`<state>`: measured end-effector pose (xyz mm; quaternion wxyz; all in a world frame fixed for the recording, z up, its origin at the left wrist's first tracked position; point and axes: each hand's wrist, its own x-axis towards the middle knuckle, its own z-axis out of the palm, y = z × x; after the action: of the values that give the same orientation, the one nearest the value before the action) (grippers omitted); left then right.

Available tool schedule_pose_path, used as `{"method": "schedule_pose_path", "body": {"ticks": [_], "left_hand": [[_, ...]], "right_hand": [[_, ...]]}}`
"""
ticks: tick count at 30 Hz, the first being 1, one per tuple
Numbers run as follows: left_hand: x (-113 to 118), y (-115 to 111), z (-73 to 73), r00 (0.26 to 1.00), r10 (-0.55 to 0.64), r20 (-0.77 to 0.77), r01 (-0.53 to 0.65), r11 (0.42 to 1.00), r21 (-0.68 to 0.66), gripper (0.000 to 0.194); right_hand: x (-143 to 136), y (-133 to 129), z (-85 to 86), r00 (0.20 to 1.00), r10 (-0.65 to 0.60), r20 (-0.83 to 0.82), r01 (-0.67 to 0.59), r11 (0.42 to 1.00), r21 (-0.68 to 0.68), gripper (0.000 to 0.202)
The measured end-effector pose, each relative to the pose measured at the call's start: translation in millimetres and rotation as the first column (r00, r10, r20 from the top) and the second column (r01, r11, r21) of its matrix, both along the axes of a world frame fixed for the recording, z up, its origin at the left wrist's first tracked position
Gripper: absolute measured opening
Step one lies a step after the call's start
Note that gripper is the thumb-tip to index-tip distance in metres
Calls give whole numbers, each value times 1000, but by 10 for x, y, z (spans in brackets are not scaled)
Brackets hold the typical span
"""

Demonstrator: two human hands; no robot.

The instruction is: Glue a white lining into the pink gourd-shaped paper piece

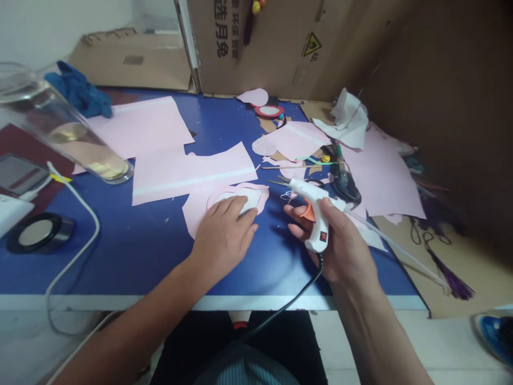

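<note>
My left hand [224, 235] lies flat with its fingers spread over a white oval piece [253, 199], which rests on a pink scalloped paper shape [262, 193] near the middle of the blue table. In my right hand [344, 240] is a white glue gun [318, 214] with an orange trigger [308, 210], its nozzle pointing left, just right of the pink shape. A long clear glue stick [393, 240] sticks out of its back, and a black cord [294, 299] runs down from its handle. Under my left hand, part of the pink shape is hidden.
Pink paper sheets [192, 174] cover the table's back left. Scraps, scissors and a white crumpled cloth [350, 120] lie at the back right. A clear bottle [84, 139], black tape roll [40, 233] and white cable [94, 214] are on the left. Cardboard [272, 48] stands behind.
</note>
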<state>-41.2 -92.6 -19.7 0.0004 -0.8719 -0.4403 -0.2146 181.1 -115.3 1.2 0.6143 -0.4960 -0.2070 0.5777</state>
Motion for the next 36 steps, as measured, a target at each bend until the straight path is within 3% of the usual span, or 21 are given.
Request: {"method": "schedule_pose_path", "body": {"ticks": [4,12,20,36], "left_hand": [[10,19,22,999,-37,-32,38,999,16,31],[37,35,38,975,-160,-152,142,982,-127,56],[77,97,71,976,-155,-153,131,979,-154,64],[162,95,44,977,-120,-179,85,978,-190,63]], "right_hand": [[-9,-12,4,1000,-10,-23,10,1000,27,31],[-4,-34,37,998,0,-56,2,1000,28,28],[-9,-39,38,997,-5,-74,6,1000,19,30],[-7,-37,7,998,7,-60,-5,1000,29,30]]}}
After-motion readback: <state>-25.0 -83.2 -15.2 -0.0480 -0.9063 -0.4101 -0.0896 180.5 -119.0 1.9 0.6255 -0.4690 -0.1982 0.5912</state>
